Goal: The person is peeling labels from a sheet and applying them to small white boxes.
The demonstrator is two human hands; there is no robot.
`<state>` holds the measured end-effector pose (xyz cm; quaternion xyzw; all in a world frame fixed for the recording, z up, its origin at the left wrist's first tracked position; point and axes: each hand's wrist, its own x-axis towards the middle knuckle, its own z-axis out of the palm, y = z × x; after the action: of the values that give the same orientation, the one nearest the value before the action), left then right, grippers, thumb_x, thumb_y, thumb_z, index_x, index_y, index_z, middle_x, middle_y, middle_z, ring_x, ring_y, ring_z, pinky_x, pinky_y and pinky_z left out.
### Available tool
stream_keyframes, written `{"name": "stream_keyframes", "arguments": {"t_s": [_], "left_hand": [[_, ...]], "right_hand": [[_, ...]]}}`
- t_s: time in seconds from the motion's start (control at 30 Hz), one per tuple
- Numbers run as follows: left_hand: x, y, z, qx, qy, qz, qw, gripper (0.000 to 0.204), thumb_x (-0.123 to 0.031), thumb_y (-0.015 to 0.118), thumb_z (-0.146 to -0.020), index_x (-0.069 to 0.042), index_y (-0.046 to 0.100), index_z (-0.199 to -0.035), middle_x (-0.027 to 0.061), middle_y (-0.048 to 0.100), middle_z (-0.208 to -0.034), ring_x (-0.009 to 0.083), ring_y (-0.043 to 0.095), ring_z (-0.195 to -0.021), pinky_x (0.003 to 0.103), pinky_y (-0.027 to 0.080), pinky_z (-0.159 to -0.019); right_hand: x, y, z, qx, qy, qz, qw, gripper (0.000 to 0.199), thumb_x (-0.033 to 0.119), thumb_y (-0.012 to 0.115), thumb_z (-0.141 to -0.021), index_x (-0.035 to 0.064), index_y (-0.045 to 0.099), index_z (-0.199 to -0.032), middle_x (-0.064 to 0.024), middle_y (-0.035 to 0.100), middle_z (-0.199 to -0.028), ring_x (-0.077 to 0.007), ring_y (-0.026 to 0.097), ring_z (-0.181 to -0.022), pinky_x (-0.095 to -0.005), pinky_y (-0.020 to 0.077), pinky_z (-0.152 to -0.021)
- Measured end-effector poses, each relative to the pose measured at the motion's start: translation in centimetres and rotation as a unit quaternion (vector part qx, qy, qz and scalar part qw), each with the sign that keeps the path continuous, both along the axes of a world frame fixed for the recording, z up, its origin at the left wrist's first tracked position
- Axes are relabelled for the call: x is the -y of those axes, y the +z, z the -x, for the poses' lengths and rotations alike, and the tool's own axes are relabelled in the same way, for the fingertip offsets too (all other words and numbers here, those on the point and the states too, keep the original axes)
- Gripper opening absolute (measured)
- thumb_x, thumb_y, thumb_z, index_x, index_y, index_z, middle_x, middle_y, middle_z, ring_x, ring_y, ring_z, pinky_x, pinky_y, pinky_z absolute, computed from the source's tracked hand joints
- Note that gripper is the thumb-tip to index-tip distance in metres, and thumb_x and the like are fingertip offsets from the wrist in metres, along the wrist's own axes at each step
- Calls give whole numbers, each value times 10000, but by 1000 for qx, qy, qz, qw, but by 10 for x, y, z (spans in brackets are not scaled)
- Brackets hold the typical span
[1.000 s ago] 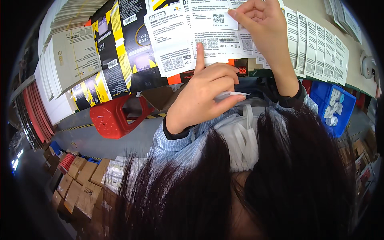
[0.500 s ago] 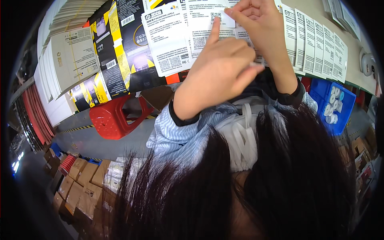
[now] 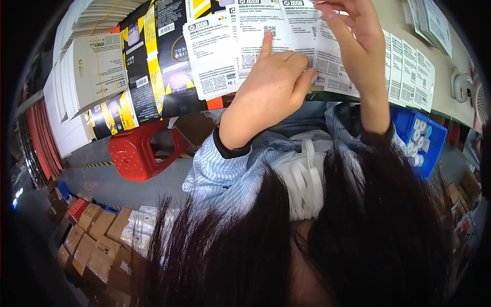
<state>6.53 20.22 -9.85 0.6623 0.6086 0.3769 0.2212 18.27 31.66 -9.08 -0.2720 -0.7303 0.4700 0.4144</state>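
Left hand (image 3: 271, 87) touches one white card (image 3: 257, 23) at twelve o'clock, index finger extended, others curled; right hand (image 3: 359, 38) at one, whether clamped I cannot tell; one red stool (image 3: 132, 154) at nine, one blue bin (image 3: 433, 153) at three

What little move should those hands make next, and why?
Perhaps a light press by the left hand on the small square code: its index fingertip sits at the code's lower edge, while the right hand is off that white sheet.
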Motion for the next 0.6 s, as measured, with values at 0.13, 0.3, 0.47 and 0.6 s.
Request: {"name": "stream_keyframes", "arguments": {"t_s": [0.13, 0.3, 0.47, 0.6], "left_hand": [[3, 1, 1, -1, 0, 20, 1000, 200, -111, 542, -849, 7, 470, -705, 145, 474, -633, 372, 487, -605, 537, 232, -1057], [-3, -3, -8, -12, -18, 12, 1000, 218, -117, 535, -856, 7, 456, -695, 138, 456, -629, 352, 480, -604, 538, 202, -1065], [-1, -2, -9, -30, -9, 13, 999, 218, -123, 541, -854, 0, 463, -692, 128, 460, -615, 345, 484, -592, 542, 196, -1064], [-2, -1, -8, -24, -6, 16, 1000, 216, -132, 543, -854, -3, 475, -695, 127, 469, -606, 343, 486, -584, 544, 185, -1065]], "right_hand": [[-16, 31, 0, 174, 78, -48, 980, 502, -9, 508, -821, 20, 365, -1300, -130, 560, -1007, -229, 535, -959, -312, 412, -876], [-52, 5, 13, 298, 167, -98, 935, 560, 29, 565, -772, 30, 376, -1299, -158, 552, -985, -310, 520, -947, -371, 404, -867], [-56, 0, 16, 280, 148, -157, 935, 553, 56, 590, -756, 39, 400, -1275, -180, 555, -1009, -332, 523, -947, -406, 398, -855], [-61, 17, 15, 392, 152, -55, 906, 544, 76, 606, -747, 84, 430, -1261, -186, 564, -1007, -326, 540, -924, -421, 373, -873]]}}
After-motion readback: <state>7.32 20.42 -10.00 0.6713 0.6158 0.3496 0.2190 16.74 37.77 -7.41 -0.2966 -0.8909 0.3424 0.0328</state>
